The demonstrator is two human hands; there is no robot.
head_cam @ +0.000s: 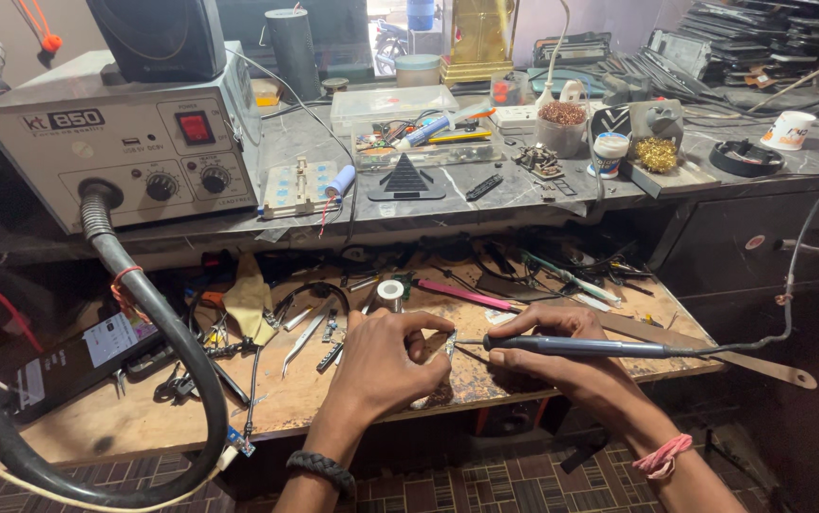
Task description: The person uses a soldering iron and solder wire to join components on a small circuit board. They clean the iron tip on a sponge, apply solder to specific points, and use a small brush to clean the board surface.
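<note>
Two bare hands meet at lower centre of the frame — the right hand (561, 366) clamped pen-style around a slim blue soldering iron (575, 347), the left hand (385, 366) pinching a small circuit part (449, 344) against the scarred wooden bench (352, 399). The part looks light, rigid and fragile — best held by its edges.
</note>
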